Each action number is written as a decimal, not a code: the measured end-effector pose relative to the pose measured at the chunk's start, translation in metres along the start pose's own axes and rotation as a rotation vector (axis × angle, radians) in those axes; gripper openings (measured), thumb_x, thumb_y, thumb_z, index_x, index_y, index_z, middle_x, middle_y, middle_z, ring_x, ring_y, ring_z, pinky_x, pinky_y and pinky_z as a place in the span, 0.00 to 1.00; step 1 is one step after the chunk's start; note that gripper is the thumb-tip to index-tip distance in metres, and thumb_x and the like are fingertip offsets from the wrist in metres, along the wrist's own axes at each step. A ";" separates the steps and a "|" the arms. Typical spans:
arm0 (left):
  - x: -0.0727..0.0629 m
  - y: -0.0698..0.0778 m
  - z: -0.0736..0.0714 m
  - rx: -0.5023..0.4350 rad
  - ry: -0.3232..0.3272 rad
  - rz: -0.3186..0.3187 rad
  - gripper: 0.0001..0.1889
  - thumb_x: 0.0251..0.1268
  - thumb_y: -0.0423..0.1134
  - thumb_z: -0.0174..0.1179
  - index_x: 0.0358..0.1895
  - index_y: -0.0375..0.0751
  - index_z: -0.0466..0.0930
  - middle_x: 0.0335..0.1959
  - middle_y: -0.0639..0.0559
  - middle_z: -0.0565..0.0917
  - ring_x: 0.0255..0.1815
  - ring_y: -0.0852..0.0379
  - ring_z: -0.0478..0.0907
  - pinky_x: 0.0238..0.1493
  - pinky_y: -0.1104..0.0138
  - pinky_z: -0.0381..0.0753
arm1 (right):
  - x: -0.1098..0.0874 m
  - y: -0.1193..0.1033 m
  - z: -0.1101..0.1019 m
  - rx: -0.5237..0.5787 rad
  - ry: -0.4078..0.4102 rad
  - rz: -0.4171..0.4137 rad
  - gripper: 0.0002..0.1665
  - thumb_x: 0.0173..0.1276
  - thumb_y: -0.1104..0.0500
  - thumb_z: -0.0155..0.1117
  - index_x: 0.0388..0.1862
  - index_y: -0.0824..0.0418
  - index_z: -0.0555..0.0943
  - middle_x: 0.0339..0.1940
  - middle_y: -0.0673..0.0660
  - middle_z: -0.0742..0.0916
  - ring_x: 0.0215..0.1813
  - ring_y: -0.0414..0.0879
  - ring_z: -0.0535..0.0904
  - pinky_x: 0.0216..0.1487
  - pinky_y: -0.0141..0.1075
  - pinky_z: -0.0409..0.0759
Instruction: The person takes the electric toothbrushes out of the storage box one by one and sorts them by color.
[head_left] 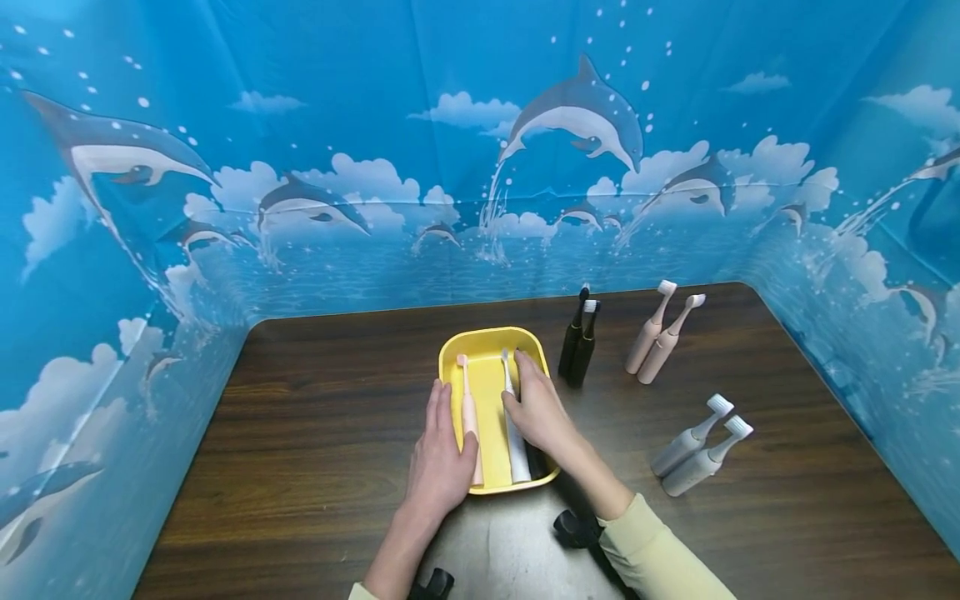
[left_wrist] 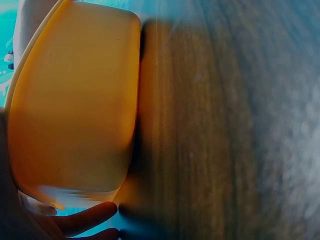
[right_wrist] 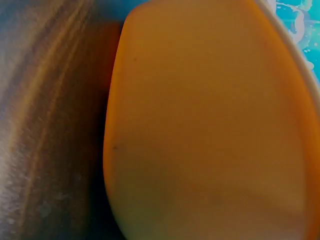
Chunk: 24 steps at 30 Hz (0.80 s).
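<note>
In the head view a yellow tray (head_left: 491, 421) sits on the table, holding a pink toothbrush (head_left: 469, 412) on the left and a white toothbrush (head_left: 517, 450) right of centre. Along its right wall lies a black toothbrush (head_left: 537, 461), mostly covered by my right hand (head_left: 538, 404), whose fingers and thumb reach round it inside the tray. My left hand (head_left: 444, 462) grips the tray's left wall, thumb over the rim near the pink handle, fingers outside. The left wrist view shows fingers (left_wrist: 92, 219) by the tray's end; the right wrist view shows the outer wall (right_wrist: 210, 115).
Right of the tray stand two black toothbrushes (head_left: 578, 350), two pink toothbrushes (head_left: 660, 346) and two grey toothbrushes (head_left: 693, 458), all upright in pairs. The brown wooden table (head_left: 315, 433) meets a blue dolphin-printed curtain (head_left: 450, 125) at the back and sides.
</note>
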<state>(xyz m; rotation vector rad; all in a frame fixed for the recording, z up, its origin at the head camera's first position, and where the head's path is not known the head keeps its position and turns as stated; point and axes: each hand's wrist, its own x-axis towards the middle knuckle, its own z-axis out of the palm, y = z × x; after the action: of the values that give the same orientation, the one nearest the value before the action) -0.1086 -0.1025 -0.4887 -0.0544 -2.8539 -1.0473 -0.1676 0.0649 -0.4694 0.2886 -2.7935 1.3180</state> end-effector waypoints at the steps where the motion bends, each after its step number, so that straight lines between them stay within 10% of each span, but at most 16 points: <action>1: 0.000 0.000 0.000 -0.002 0.000 0.000 0.40 0.70 0.38 0.59 0.81 0.36 0.51 0.83 0.42 0.49 0.52 0.37 0.80 0.55 0.42 0.76 | 0.002 0.001 0.003 -0.021 -0.024 0.011 0.40 0.71 0.66 0.65 0.77 0.74 0.61 0.77 0.74 0.66 0.78 0.64 0.62 0.74 0.54 0.61; 24: 0.000 -0.001 0.005 -0.030 0.042 0.045 0.40 0.68 0.36 0.60 0.80 0.35 0.53 0.82 0.43 0.53 0.47 0.37 0.81 0.50 0.42 0.78 | -0.007 0.002 0.019 -0.307 -0.132 -0.032 0.24 0.71 0.61 0.65 0.62 0.72 0.76 0.51 0.69 0.84 0.52 0.63 0.83 0.53 0.54 0.79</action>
<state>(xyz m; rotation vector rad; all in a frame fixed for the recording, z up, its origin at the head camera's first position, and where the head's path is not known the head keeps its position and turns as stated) -0.1087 -0.0997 -0.4930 -0.0970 -2.7869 -1.0696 -0.1605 0.0526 -0.4836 0.4160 -3.0286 0.8732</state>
